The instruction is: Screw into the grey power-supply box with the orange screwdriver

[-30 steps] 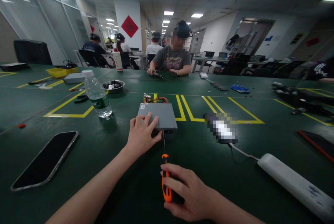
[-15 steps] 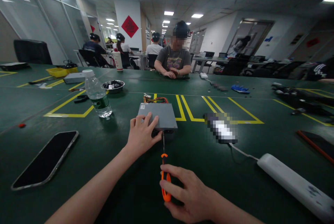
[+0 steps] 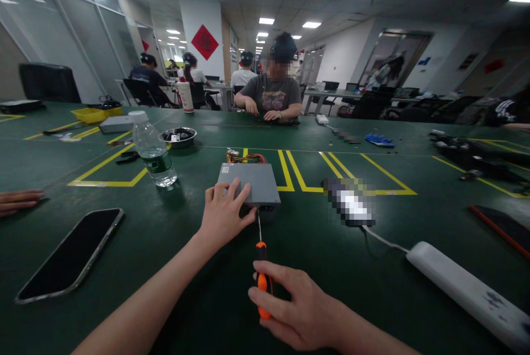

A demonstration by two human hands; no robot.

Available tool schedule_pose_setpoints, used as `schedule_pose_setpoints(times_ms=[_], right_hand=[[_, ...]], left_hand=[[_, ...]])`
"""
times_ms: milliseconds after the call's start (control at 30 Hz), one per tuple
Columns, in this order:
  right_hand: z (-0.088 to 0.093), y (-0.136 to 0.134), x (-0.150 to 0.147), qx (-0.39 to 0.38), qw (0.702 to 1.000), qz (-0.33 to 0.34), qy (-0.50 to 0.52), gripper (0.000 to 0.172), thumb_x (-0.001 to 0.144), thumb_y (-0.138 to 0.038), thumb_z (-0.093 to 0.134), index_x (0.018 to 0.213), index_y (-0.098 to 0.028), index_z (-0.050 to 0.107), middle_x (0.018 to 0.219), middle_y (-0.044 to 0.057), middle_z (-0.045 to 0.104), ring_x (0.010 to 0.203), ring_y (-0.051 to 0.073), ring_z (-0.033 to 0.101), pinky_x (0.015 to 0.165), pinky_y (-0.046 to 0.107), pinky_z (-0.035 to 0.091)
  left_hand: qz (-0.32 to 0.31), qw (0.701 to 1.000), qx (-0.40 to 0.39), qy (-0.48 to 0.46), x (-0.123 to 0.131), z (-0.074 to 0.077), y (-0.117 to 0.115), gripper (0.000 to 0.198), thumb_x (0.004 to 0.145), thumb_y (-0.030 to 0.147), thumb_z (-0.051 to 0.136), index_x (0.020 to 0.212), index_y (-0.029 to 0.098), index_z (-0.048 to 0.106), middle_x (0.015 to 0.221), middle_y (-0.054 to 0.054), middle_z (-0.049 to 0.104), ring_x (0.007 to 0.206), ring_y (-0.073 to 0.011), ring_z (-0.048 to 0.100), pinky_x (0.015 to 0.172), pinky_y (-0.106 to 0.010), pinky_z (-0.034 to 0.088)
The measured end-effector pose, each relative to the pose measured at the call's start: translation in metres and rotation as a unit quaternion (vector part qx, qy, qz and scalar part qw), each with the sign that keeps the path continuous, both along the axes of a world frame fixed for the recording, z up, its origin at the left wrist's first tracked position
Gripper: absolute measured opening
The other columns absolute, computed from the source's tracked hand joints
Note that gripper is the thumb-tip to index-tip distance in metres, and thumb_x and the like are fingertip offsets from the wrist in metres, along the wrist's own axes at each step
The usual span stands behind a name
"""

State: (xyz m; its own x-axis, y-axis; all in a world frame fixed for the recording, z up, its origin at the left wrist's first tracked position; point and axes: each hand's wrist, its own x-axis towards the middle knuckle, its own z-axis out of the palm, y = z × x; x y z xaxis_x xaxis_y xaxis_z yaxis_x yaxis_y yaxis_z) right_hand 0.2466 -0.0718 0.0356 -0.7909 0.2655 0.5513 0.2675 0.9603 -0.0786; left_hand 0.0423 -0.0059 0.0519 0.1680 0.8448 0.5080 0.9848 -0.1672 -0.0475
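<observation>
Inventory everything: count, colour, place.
Box: 1, grey, centre
Wires: bundle, multicoloured, behind box
Screwdriver: 1, orange-black, at box
Bottle: 1, clear, left
Bowl: 1, silver, beyond bottle
Phone: 1, black, near left
Pixelated device: 1, white, centre right
Red-edged device: 1, dark, right edge
Power strip: 1, white, near right
Tray: 1, yellow, far left
Cup: 1, white, far edge
Clutter: uncounted, mixed, table sides
Tape: several, yellow, table
Table: 1, green, foreground
People: several, mixed clothing, beyond
Another's hand: 1, left edge
Left grip: 1, bare, on box
Right grip: 1, bare, on screwdriver
</observation>
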Motion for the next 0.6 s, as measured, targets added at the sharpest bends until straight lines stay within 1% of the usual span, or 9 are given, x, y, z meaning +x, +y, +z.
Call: schedule_pose_setpoints(times_ms=[67, 133, 200, 300, 400, 500, 600], right_hand=[[0.002, 0.0, -0.001, 0.017, 1.0, 0.0, 0.003, 0.025, 0.092, -0.03, 0.042, 0.113, -0.018, 0.051, 0.115, 0.016, 0.059, 0.09, 0.017, 0.064, 0.074, 0.028, 0.052], [0.0, 0.001, -0.001, 0.029, 0.999, 0.007, 0.036, 0.022, 0.093, -0.029, 0.043, 0.107, -0.015, 0.052, 0.113, 0.016, 0.061, 0.08, 0.015, 0.065, 0.071, 0.027, 0.052], [-0.004, 0.002, -0.001, 0.037, 0.996, 0.013, 0.075, 0.018, 0.092, -0.029, 0.046, 0.101, -0.014, 0.051, 0.109, 0.015, 0.063, 0.074, 0.014, 0.065, 0.07, 0.026, 0.052], [-0.006, 0.002, -0.002, 0.03, 0.995, 0.002, 0.098, 0.021, 0.092, -0.033, 0.047, 0.099, -0.014, 0.049, 0.105, 0.014, 0.065, 0.084, 0.015, 0.065, 0.076, 0.027, 0.052], [-0.001, 0.0, -0.003, 0.02, 0.998, 0.001, 0.058, 0.026, 0.094, -0.034, 0.039, 0.105, -0.013, 0.05, 0.106, 0.016, 0.063, 0.093, 0.018, 0.063, 0.075, 0.028, 0.052], [0.005, -0.001, -0.003, 0.033, 0.999, 0.005, 0.023, 0.027, 0.095, -0.03, 0.035, 0.108, -0.015, 0.053, 0.106, 0.017, 0.063, 0.09, 0.019, 0.064, 0.071, 0.028, 0.053], [0.003, -0.001, -0.003, 0.051, 0.997, 0.003, 0.05, 0.021, 0.094, -0.028, 0.04, 0.101, -0.014, 0.053, 0.104, 0.017, 0.064, 0.085, 0.017, 0.065, 0.07, 0.026, 0.053]], left_hand=[[0.001, 1.0, -0.001, 0.002, 0.0, 0.0, 0.0, 0.048, 0.079, 0.048, 0.048, 0.122, 0.026, 0.05, 0.13, -0.009, 0.047, 0.107, -0.0322, 0.041, 0.084, -0.047, 0.032], [0.002, 1.0, -0.002, 0.005, 0.0, 0.0, 0.0, 0.048, 0.079, 0.048, 0.048, 0.122, 0.027, 0.05, 0.13, -0.009, 0.048, 0.107, -0.0323, 0.041, 0.083, -0.047, 0.033], [0.001, 1.0, -0.003, 0.005, 0.0, 0.0, 0.0, 0.048, 0.079, 0.048, 0.047, 0.122, 0.027, 0.05, 0.13, -0.009, 0.048, 0.107, -0.0323, 0.041, 0.083, -0.047, 0.033], [0.001, 1.0, -0.001, 0.007, 0.0, 0.0, 0.0, 0.048, 0.08, 0.048, 0.047, 0.122, 0.026, 0.049, 0.13, -0.008, 0.048, 0.107, -0.0323, 0.04, 0.083, -0.047, 0.032], [0.003, 1.0, -0.001, 0.01, 0.0, 0.0, 0.0, 0.048, 0.08, 0.048, 0.046, 0.122, 0.026, 0.049, 0.13, -0.008, 0.047, 0.107, -0.032, 0.04, 0.083, -0.046, 0.032], [0.002, 1.0, -0.001, 0.016, -0.001, 0.0, 0.0, 0.048, 0.08, 0.049, 0.046, 0.123, 0.026, 0.049, 0.13, -0.009, 0.047, 0.107, -0.032, 0.04, 0.083, -0.046, 0.032], [0.002, 1.0, 0.0, 0.023, -0.001, 0.0, 0.0, 0.049, 0.081, 0.049, 0.044, 0.123, 0.025, 0.048, 0.13, -0.009, 0.047, 0.107, -0.0322, 0.04, 0.083, -0.046, 0.032]])
